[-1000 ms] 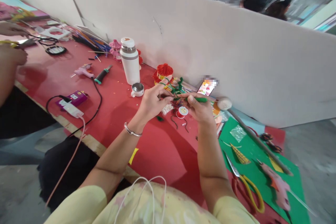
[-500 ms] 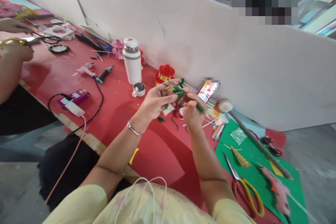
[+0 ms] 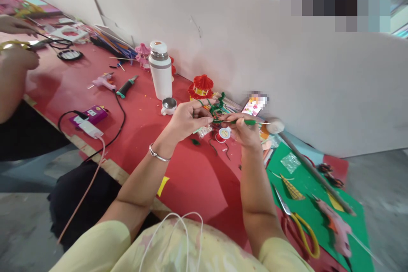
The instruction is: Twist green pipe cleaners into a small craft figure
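Surface: red tabletop [image 3: 197,178] is spreading across mid-frame.
Backdrop: white partition [image 3: 318,85] is rising upper right.
Left hand [image 3: 188,121]: is pinching green strands [image 3: 217,111], frame centre.
Right hand [image 3: 246,132]: is gripping a green-handled tool [image 3: 250,122], right of centre.
Nearby: white flask [image 3: 161,78] is standing upper centre-left; thread spool [image 3: 224,133] is resting centre; scissors [image 3: 306,231] are lying lower right.
Obstruction: right hand is partly hiding the tool.

Even Light, Softened Detail

Diffuse light covers the flat red tabletop [image 3: 134,123]; soft-edged shadows darken it between the bare forearms [image 3: 257,182]. The lit rectangular phone screen [image 3: 254,105] stands out brightly. A highlight marks the polished silver metal bracelet [image 3: 159,157]. Wide-angle distortion stretches the edges, including the long white partition [image 3: 255,42]. Fine green fuzzy strands [image 3: 219,109] appear soft. Coarse pixel blocks obscure the upper right.
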A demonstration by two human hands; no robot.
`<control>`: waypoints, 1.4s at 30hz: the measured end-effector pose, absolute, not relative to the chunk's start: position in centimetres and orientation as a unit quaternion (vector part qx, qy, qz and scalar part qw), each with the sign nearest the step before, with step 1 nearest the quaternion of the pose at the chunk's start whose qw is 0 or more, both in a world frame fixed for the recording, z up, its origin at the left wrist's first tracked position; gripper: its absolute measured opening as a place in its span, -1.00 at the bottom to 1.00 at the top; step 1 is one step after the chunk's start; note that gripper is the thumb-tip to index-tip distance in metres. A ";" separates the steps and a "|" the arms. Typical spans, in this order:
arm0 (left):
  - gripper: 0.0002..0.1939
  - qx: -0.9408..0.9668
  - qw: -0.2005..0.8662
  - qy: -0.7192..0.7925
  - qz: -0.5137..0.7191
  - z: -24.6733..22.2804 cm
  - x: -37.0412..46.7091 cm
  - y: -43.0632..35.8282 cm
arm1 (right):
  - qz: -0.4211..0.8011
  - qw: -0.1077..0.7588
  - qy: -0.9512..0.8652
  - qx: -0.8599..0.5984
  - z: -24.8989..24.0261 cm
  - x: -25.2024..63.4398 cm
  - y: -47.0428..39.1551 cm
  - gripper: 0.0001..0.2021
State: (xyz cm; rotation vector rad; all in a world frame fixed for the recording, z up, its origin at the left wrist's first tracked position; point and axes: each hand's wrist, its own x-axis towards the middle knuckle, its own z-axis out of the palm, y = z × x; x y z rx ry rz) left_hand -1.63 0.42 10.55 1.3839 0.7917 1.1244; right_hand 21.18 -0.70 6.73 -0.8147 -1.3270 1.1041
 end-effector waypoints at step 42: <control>-0.35 0.442 0.606 0.326 0.575 9.9 -0.6 1.0 | 0.146 0.532 -0.759 -0.346 8.2 19.0 -2.1 -0.77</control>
